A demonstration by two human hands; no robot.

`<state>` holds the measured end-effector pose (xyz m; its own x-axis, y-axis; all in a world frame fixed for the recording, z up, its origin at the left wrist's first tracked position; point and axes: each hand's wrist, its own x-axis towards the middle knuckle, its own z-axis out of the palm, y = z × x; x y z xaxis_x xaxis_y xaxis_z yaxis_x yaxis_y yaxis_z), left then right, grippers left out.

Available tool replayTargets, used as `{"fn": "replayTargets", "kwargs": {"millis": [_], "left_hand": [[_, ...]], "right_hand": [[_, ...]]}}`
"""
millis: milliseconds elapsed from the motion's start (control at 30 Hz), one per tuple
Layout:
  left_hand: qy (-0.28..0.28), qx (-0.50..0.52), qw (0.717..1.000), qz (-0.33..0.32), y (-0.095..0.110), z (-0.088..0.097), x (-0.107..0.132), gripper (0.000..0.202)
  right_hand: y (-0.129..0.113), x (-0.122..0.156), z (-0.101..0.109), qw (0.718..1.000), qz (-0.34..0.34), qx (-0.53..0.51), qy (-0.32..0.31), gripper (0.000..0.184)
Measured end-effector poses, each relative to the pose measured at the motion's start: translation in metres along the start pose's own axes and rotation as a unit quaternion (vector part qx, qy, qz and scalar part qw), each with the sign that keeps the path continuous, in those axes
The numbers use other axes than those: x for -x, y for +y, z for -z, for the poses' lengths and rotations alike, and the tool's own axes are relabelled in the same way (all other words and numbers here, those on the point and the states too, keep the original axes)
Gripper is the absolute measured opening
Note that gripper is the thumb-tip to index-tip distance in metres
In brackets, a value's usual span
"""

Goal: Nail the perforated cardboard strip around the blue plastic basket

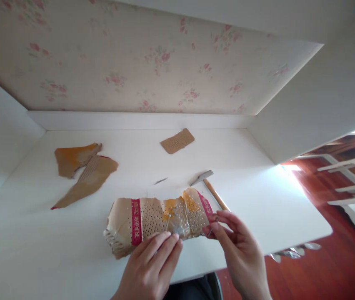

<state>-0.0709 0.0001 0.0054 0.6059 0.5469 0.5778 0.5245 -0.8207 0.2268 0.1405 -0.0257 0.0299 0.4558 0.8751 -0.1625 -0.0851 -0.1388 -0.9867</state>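
Observation:
A crumpled length of tan cardboard (154,216) with red printed bands, orange stains and many punched holes lies near the table's front edge. Clear tape covers its middle. My left hand (154,262) rests on its near edge with the fingers stretched out flat; the thumb is hidden. At the cardboard's right end, my right hand (240,246) is closed in a pinch on a thin nail (209,233), partly covered by the fingers. Just behind that hand lies a hammer (216,193) with a wooden handle and metal head. A slim pointed metal piece (161,181) lies beyond the cardboard.
Torn cardboard scraps (85,173) lie at the left of the white table (252,179). A small hole-dotted cardboard rectangle (178,141) sits toward the back. White panels and a floral wall enclose the tabletop. Several shiny objects (294,252) show below the right front edge.

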Motion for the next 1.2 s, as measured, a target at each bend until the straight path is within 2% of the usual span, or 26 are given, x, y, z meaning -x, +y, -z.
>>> {"fn": "replayTargets", "kwargs": {"millis": [200,300,400,600,700,867,1100,1200], "left_hand": [[-0.023,0.020,1.000,0.002,-0.001,-0.008,-0.006,0.030],[-0.041,0.027,0.999,0.011,-0.002,-0.010,-0.007,0.033],[-0.037,0.028,0.999,0.012,-0.003,-0.011,-0.008,0.033],[-0.053,0.009,0.999,-0.010,-0.008,-0.010,-0.008,0.035],[-0.052,0.004,0.999,-0.016,-0.010,-0.010,-0.009,0.034],[-0.065,-0.002,0.998,-0.019,-0.009,-0.009,-0.009,0.037],[-0.080,0.012,0.997,0.017,-0.004,-0.011,-0.011,0.035],[-0.073,0.023,0.997,0.028,-0.004,-0.011,-0.012,0.035]], "right_hand": [[0.000,-0.001,-0.023,0.990,0.092,0.107,-0.027,0.014],[0.004,-0.004,-0.031,0.979,0.102,0.173,-0.023,0.011],[0.007,-0.007,-0.037,0.969,0.114,0.215,-0.045,0.011],[0.010,-0.012,-0.040,0.943,0.173,0.279,-0.060,0.013],[0.010,-0.017,-0.035,0.935,0.202,0.290,-0.032,0.011],[0.010,-0.022,-0.025,0.939,0.188,0.288,-0.005,0.012],[0.006,-0.014,-0.037,0.913,0.256,0.309,-0.072,0.019],[0.007,-0.015,-0.044,0.909,0.256,0.315,-0.089,0.017]]}}
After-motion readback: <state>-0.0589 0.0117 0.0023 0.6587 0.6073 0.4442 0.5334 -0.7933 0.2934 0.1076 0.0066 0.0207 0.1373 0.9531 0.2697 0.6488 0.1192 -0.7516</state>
